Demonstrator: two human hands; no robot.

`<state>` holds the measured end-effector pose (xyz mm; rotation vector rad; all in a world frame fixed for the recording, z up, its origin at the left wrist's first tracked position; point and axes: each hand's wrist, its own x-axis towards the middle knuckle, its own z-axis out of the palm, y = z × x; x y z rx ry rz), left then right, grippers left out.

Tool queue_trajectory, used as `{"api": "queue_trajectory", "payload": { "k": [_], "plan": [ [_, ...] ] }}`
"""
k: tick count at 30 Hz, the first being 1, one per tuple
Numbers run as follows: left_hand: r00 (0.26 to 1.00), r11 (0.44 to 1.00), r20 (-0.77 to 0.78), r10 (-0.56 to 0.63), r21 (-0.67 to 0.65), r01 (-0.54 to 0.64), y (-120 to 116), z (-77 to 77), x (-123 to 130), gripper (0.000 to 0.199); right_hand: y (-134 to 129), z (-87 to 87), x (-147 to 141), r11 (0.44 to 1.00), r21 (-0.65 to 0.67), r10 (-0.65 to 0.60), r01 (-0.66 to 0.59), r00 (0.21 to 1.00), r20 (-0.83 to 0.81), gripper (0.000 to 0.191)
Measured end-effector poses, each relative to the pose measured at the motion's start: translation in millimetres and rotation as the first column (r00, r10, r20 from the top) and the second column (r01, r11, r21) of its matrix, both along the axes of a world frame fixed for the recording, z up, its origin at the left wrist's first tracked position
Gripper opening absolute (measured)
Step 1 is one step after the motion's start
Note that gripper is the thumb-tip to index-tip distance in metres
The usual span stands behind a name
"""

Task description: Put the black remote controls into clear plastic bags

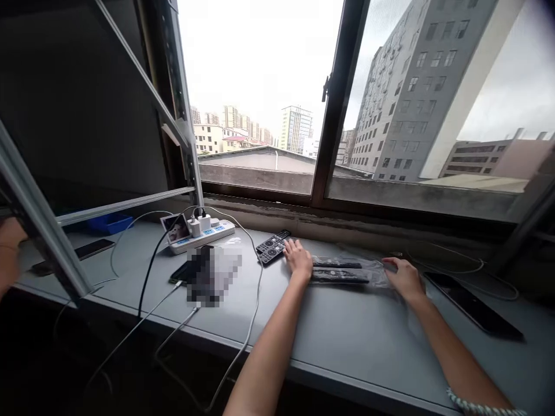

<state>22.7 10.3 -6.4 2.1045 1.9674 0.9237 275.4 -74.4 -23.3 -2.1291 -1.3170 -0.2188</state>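
Two black remote controls [273,247] lie side by side on the grey table, just left of my left hand [299,259]. That hand lies flat with its fingers stretched out; the fingertips reach the near remote's end, and the palm is by the left end of the wrapped remotes. Two more black remotes [340,276] lie flat in clear plastic to the right of it. My right hand [405,279] pinches the right end of the clear plastic bag [378,273]. What lies under the left palm is hidden.
A white power strip [212,236] with plugs and cables stands at the back left. A dark phone [474,305] lies right of my right hand. A metal shelf frame [43,214] rises on the left, with another person's arm [8,254] beyond it. Cables hang over the table's front edge.
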Motion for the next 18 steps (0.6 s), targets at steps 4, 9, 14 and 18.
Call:
{"api": "queue_trajectory", "payload": {
  "k": [4,9,14,18],
  "plan": [
    [0.999,0.999,0.019,-0.033,0.011,0.033,0.0,1.8,2.6,0.042,5.9,-5.7,8.2,0.989,-0.146,-0.024,0.030,0.999,0.044,0.030],
    [0.893,0.896,-0.122,-0.434,0.047,0.442,-33.9,4.3,36.5,0.046,14.2,-10.5,9.1,0.986,-0.169,0.011,-0.008,1.000,0.017,0.024],
    [0.784,0.821,-0.275,-0.556,-0.033,0.570,-50.8,-10.0,46.9,0.075,18.8,-11.2,8.0,0.991,-0.134,0.013,-0.016,1.000,-0.021,0.025],
    [0.803,0.852,-0.306,-0.511,-0.055,0.521,-38.2,-12.8,39.1,0.080,17.3,-7.4,4.9,0.989,-0.148,0.011,-0.020,0.998,-0.060,0.031]
  ]
}}
